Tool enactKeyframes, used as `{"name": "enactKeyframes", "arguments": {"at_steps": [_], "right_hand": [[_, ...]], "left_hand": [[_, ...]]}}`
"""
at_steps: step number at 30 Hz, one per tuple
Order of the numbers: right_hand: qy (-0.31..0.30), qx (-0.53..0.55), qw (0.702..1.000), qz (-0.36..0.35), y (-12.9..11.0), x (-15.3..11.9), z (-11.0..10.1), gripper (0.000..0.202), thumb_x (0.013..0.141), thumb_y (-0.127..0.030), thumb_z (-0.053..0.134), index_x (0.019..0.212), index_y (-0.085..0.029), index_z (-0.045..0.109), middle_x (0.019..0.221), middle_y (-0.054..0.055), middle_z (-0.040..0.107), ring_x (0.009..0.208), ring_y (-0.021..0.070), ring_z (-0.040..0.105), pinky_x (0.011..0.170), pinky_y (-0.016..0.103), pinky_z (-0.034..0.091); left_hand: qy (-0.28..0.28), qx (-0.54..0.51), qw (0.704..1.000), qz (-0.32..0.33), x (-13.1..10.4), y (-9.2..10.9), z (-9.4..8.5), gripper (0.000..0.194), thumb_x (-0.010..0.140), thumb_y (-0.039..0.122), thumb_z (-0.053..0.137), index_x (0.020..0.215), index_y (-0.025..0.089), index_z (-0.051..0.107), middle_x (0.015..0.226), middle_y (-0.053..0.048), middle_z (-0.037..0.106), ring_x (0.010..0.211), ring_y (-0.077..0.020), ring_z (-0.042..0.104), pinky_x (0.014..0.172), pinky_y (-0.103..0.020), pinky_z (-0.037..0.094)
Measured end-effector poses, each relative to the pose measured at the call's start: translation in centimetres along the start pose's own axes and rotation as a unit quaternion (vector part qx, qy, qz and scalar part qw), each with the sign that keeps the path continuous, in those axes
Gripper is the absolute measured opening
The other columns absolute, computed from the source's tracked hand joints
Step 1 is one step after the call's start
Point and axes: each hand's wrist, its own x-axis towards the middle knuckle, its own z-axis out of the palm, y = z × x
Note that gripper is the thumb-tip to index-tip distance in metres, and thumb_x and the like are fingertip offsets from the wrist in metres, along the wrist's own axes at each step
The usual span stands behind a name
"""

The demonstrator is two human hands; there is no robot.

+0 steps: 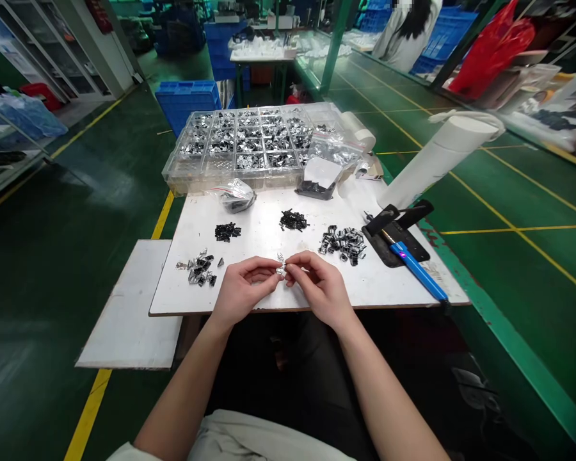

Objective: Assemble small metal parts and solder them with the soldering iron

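Over the front edge of the white table point(264, 221), my left hand point(246, 286) and my right hand point(320, 287) meet fingertip to fingertip. Both pinch a small shiny metal piece point(281, 271) between them; its details are too small to tell. Left of my left hand lies a loose pile of silver and black pieces point(201, 267). Behind the hands are two heaps of small black parts, one at the left point(227, 232) and one in the middle point(294, 220). A pile of black and silver clips point(344, 244) is just beyond my right hand.
A clear compartment tray point(182, 168) full of metal parts spans the back. Plastic bags point(237, 196) stand before it. At the right, a blue soldering-iron-like tool point(420, 272) rests on a black holder point(386, 246), near a white roll point(439, 157). A person point(403, 38) is at the back right.
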Motion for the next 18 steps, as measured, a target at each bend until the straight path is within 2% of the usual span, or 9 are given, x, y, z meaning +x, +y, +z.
{"name": "enactKeyframes", "arguments": {"at_steps": [3,8,14,18], "right_hand": [[-0.003,-0.024,0.999,-0.029,-0.02,-0.27,0.18,0.015,0.095,-0.035,0.064,0.098,-0.023,0.071,0.094,0.005,0.067,0.077,0.0159,0.066,0.068,0.029,0.058],[0.016,0.005,0.999,-0.044,-0.23,-0.43,0.0,0.01,0.088,-0.03,0.072,0.095,-0.026,0.078,0.097,0.005,0.068,0.084,0.0188,0.066,0.072,0.033,0.059],[0.024,0.028,0.999,-0.007,-0.41,-0.61,0.16,0.013,0.085,-0.033,0.075,0.094,-0.026,0.081,0.096,0.006,0.071,0.08,0.0186,0.068,0.071,0.034,0.06],[0.064,0.08,0.993,0.054,0.19,-0.53,0.44,0.027,0.074,-0.039,0.084,0.094,-0.022,0.08,0.084,0.005,0.074,0.074,0.0196,0.07,0.075,0.037,0.063]], "left_hand": [[-0.014,0.0,1.0,0.02,-0.04,-0.09,0.01,0.019,0.078,0.023,0.08,0.095,0.015,0.079,0.094,-0.007,0.078,0.086,-0.0205,0.074,0.084,-0.03,0.061],[-0.022,0.012,0.998,0.057,-0.05,-0.15,-0.06,0.016,0.081,0.021,0.077,0.097,0.016,0.079,0.098,-0.007,0.076,0.088,-0.0196,0.073,0.083,-0.03,0.06],[-0.017,0.03,0.997,0.076,-0.06,-0.02,-0.04,0.015,0.082,0.02,0.075,0.096,0.017,0.079,0.097,-0.008,0.075,0.089,-0.0202,0.071,0.08,-0.029,0.06],[-0.003,0.033,0.997,0.067,-0.1,-0.19,-0.02,0.015,0.081,0.02,0.076,0.095,0.017,0.078,0.098,-0.007,0.076,0.087,-0.0194,0.072,0.08,-0.029,0.06]]}}
